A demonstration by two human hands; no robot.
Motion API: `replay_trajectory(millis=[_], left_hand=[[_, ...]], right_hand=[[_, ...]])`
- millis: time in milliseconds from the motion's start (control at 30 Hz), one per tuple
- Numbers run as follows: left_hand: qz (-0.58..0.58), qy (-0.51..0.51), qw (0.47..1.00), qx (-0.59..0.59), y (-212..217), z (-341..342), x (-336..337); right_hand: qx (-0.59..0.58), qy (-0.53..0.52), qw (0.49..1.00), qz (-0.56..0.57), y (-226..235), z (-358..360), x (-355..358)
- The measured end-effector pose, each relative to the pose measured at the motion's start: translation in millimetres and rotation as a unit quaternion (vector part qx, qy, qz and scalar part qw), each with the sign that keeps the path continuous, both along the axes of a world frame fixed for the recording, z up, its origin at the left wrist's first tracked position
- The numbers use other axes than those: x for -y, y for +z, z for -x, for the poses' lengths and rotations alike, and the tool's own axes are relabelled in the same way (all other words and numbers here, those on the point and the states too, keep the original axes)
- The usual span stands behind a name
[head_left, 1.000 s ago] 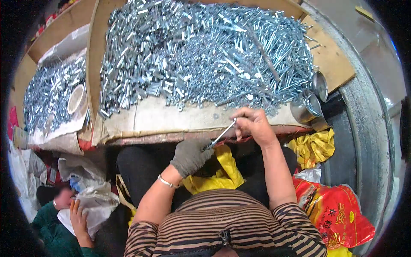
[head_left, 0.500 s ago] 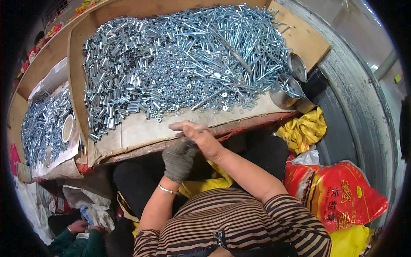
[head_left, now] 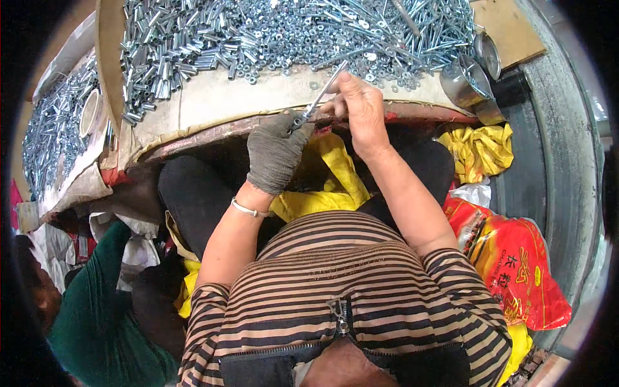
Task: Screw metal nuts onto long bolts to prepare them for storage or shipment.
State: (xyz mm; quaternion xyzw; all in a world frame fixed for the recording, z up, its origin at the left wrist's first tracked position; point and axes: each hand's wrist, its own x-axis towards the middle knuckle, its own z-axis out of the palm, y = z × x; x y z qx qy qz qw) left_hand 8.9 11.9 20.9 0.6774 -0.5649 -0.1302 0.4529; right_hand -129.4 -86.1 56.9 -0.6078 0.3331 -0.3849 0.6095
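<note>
My left hand, in a grey knit glove with the fingertips closed together, grips the lower end of a slim silver bolt. What looks like a nut or sleeve end shows by the glove's thumb. The bolt slants up and to the right. At its upper part, the thumb and fingers of my bare right hand close on it. Both hands are over the front edge of a paper-covered bench. Beyond them spreads a heap of short metal sleeves, small nuts and washers, and long bolts.
Metal cups stand at the heap's right end. A wooden divider parts it from a smaller pile with a white bowl. Yellow cloth and a red bag lie right. A person in a green sleeve sits at left.
The hands, pressed together before, are now farther apart with the bolt showing between them. My view has tilted down, and the co-worker at left has leaned in, arm raised.
</note>
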Motion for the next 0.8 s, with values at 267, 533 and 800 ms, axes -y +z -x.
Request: replay_trajectory(millis=[267,533,800], left_hand=[[0.021,-0.009,0.998,0.053,-5,9,-5],[0.059,-0.031,0.993,0.092,-6,16,-7],[0.042,-0.149,0.981,0.112,30,25,-16]], right_hand=[[-0.142,0.018,0.969,0.204,6,0,2],[-0.086,0.092,0.984,0.128,9,13,1],[-0.162,0.1,0.96,0.205,9,37,-18]])
